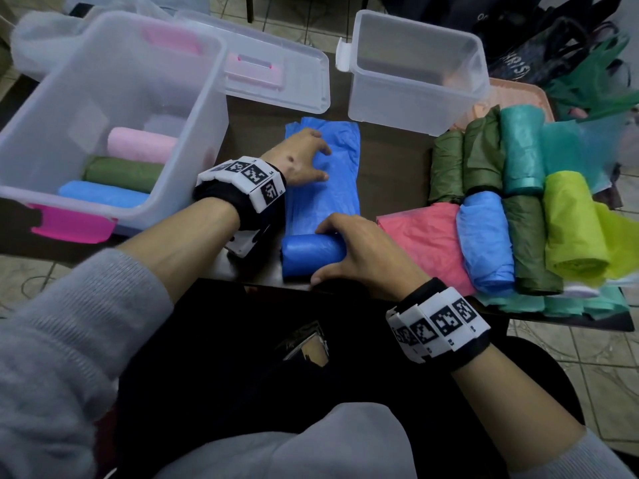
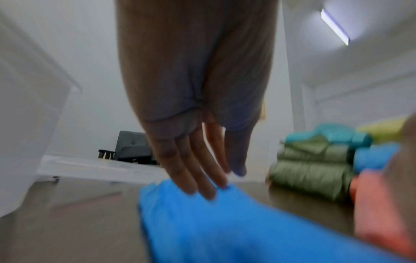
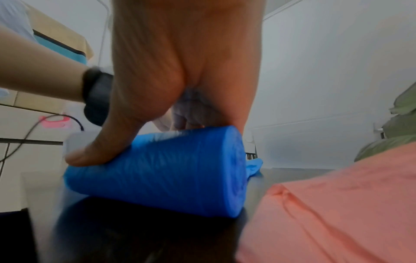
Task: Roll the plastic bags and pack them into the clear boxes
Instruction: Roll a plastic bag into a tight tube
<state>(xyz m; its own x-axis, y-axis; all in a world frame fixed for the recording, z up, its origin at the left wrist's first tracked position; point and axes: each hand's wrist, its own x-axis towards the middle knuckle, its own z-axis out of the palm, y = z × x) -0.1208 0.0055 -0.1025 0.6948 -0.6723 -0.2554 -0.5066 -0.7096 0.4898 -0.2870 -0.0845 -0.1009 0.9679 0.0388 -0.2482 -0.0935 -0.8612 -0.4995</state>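
Right hand [image 1: 363, 250] grips the blue bag [image 1: 323, 188]'s rolled end — left hand [image 1: 301, 160], fingers straight, presses the flat part — keep it taut, roll evenly.

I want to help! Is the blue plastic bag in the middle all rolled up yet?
Only partly. The blue plastic bag has its near end wound into a roll under the right hand, while the far part lies flat under the left hand.

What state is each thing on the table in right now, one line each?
Blue bag: half rolled, far part flat.
Left hand: flat on the bag's flat part.
Right hand: grips the rolled end.
Left box: open, three rolls inside.
Right box: open, looks empty.
Lid: off, lying flat.
Pink bag: unrolled.
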